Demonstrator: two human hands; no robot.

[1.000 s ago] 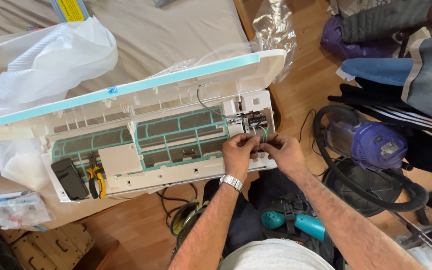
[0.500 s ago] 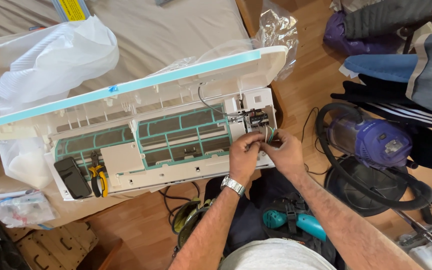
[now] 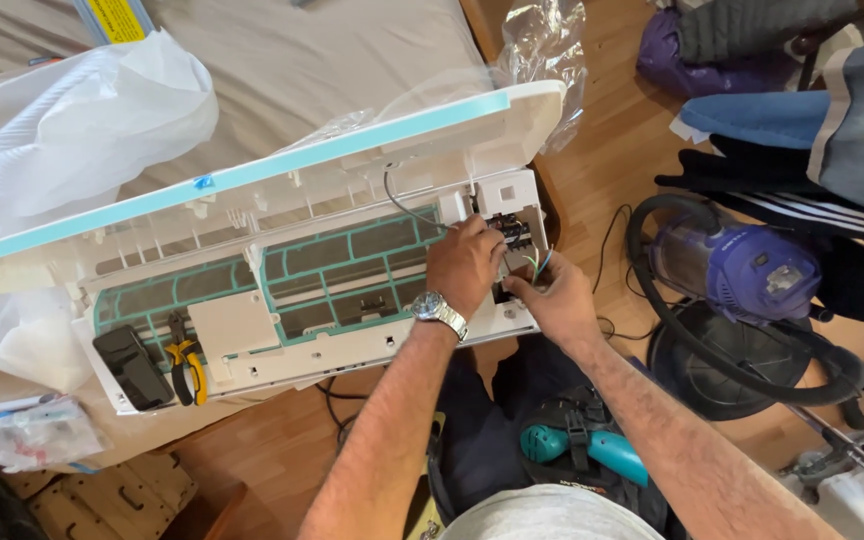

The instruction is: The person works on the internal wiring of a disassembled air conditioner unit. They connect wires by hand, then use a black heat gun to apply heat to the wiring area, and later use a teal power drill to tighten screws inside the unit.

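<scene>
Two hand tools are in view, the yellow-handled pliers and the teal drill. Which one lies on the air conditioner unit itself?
The yellow-handled pliers: they rest on the air conditioner unit beside a black phone. The teal drill sits off it, in the person's lap.

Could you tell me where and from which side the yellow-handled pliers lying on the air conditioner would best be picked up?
Probably by the yellow handles, coming from above. The pliers lie flat on the white unit, jaws pointing away, beside the black device, so their right side looks freer.
</scene>
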